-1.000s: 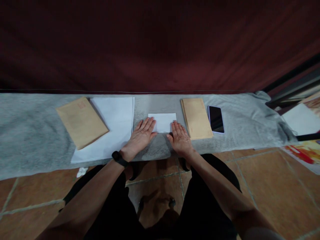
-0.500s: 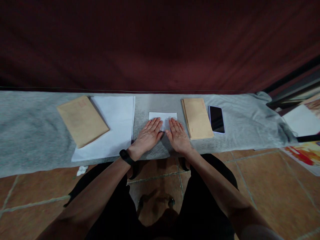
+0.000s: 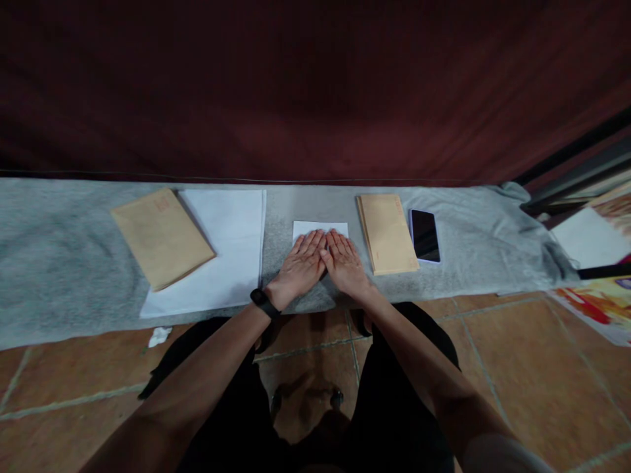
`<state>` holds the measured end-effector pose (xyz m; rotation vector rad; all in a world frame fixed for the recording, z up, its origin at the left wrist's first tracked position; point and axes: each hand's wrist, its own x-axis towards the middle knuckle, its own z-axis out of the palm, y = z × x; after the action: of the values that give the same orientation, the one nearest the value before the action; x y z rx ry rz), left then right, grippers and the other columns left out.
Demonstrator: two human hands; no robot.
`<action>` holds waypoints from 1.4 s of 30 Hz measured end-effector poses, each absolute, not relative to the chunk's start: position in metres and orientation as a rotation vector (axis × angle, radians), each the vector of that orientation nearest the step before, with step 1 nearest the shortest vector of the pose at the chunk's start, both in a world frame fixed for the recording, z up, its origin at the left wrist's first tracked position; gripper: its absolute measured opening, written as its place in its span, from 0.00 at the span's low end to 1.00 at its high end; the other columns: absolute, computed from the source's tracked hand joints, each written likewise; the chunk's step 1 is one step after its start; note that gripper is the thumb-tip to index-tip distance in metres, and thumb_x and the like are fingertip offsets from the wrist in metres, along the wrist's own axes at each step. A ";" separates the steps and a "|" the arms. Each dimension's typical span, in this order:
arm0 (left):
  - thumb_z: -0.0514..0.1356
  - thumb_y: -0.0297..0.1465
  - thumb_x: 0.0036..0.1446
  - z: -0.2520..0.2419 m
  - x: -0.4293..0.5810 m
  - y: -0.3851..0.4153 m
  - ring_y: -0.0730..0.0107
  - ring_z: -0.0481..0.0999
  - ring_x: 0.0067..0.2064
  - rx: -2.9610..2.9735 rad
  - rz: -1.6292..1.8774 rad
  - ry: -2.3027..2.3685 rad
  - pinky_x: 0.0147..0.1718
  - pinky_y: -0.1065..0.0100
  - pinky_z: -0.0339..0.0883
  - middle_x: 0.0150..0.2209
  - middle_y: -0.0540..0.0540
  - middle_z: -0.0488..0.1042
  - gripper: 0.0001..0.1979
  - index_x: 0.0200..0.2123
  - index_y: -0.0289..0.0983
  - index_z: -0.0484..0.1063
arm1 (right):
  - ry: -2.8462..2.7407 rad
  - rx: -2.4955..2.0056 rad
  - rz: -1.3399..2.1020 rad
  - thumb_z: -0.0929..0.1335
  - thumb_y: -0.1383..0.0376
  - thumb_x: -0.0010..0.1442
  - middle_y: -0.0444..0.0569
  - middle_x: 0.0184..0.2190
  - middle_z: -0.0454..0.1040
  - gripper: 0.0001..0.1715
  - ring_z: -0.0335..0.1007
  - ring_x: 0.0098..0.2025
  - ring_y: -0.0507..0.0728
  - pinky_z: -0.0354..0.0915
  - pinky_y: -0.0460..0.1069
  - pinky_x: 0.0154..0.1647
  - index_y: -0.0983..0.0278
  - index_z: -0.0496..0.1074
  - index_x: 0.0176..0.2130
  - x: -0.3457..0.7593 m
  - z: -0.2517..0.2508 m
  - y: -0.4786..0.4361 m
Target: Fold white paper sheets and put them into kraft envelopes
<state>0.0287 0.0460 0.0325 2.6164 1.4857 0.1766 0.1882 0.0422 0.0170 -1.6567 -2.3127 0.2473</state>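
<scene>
A small white piece of paper (image 3: 320, 226), apparently folded, lies on the grey cloth in front of me. My left hand (image 3: 302, 261) rests flat on it from the left, fingers stretched out. From the right, my right hand (image 3: 346, 264) is pressed flat on the same paper, its fingers also straight. The two hands meet at the fingertips and thumbs, and they hide the paper's near part. To the right of my right hand lies a stack of brown envelopes (image 3: 389, 233).
At the left, more brown envelopes (image 3: 162, 238) lie on large white sheets (image 3: 236, 249). A phone (image 3: 424, 235) is right of the envelope stack. The grey cloth (image 3: 493, 243) covers the narrow surface, with a dark red curtain (image 3: 315, 98) behind. Crumpled white tissue (image 3: 160, 336) is on the tiled floor.
My left hand has slid right and slightly forward, my right hand slightly left, closing the gap between them. The small paper stays in place, now covered more.
</scene>
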 end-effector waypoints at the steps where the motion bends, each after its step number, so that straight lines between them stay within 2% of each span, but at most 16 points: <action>1: 0.40 0.33 0.70 0.031 0.028 0.048 0.60 0.44 0.75 2.603 0.187 1.498 0.73 0.53 0.39 0.74 0.37 0.49 0.31 0.73 0.28 0.48 | -2.310 -1.665 0.237 0.49 0.53 0.76 0.57 0.73 0.51 0.37 0.44 0.75 0.61 0.45 0.60 0.75 0.72 0.54 0.71 0.189 0.016 0.044; 9: 0.42 0.33 0.69 0.024 0.029 0.066 0.60 0.43 0.75 2.501 0.287 1.645 0.72 0.52 0.39 0.74 0.40 0.50 0.31 0.73 0.32 0.49 | -2.287 -1.727 0.158 0.51 0.55 0.76 0.56 0.73 0.50 0.34 0.46 0.75 0.62 0.47 0.62 0.74 0.68 0.54 0.72 0.189 0.014 0.052; 14: 0.41 0.36 0.70 0.024 0.027 0.072 0.58 0.45 0.75 2.447 0.336 1.728 0.72 0.52 0.41 0.74 0.36 0.50 0.31 0.72 0.28 0.50 | -2.274 -1.725 0.127 0.53 0.54 0.75 0.57 0.73 0.51 0.34 0.48 0.74 0.64 0.48 0.63 0.73 0.68 0.54 0.72 0.189 0.014 0.053; 20: 0.42 0.39 0.71 0.024 0.019 0.073 0.57 0.47 0.75 2.369 0.387 1.812 0.72 0.51 0.43 0.73 0.36 0.51 0.32 0.73 0.31 0.48 | -2.262 -1.795 0.121 0.54 0.55 0.75 0.62 0.73 0.50 0.36 0.47 0.74 0.65 0.47 0.63 0.73 0.73 0.52 0.72 0.195 0.015 0.054; 23: 0.41 0.40 0.71 0.025 0.014 0.072 0.56 0.48 0.75 2.342 0.399 1.847 0.71 0.50 0.44 0.73 0.36 0.51 0.32 0.73 0.31 0.48 | -2.227 -1.786 0.103 0.54 0.54 0.75 0.61 0.73 0.51 0.36 0.48 0.74 0.65 0.49 0.63 0.73 0.72 0.52 0.72 0.200 0.013 0.054; 30: 0.42 0.41 0.70 0.024 0.003 0.068 0.52 0.47 0.75 2.313 0.368 1.936 0.71 0.48 0.45 0.73 0.33 0.50 0.34 0.72 0.26 0.49 | -2.184 -1.806 0.077 0.54 0.54 0.75 0.63 0.72 0.53 0.37 0.51 0.73 0.66 0.50 0.62 0.72 0.75 0.53 0.71 0.204 0.010 0.052; 33: 0.43 0.39 0.70 0.027 -0.002 0.068 0.50 0.52 0.73 2.311 0.377 1.924 0.70 0.49 0.49 0.72 0.31 0.54 0.33 0.71 0.25 0.52 | -2.186 -1.830 0.095 0.55 0.54 0.74 0.63 0.72 0.52 0.37 0.50 0.73 0.66 0.50 0.62 0.72 0.75 0.52 0.71 0.204 0.012 0.050; 36: 0.45 0.36 0.68 0.030 -0.006 0.071 0.49 0.62 0.69 2.286 0.425 1.902 0.67 0.51 0.57 0.68 0.30 0.63 0.31 0.68 0.24 0.57 | -2.194 -1.845 0.113 0.56 0.55 0.74 0.64 0.73 0.51 0.38 0.50 0.73 0.67 0.49 0.62 0.72 0.76 0.52 0.71 0.204 0.016 0.050; 42: 0.52 0.34 0.64 0.036 -0.010 0.078 0.51 0.74 0.57 2.101 0.609 1.838 0.58 0.53 0.68 0.56 0.35 0.77 0.30 0.67 0.29 0.61 | -2.177 -1.881 0.123 0.58 0.58 0.72 0.65 0.72 0.52 0.36 0.51 0.72 0.68 0.50 0.63 0.71 0.76 0.54 0.71 0.199 0.022 0.051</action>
<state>-0.0101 0.0777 0.0365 2.1010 1.8385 0.6095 0.1988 0.0509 0.0219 -1.8807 -2.1773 0.1228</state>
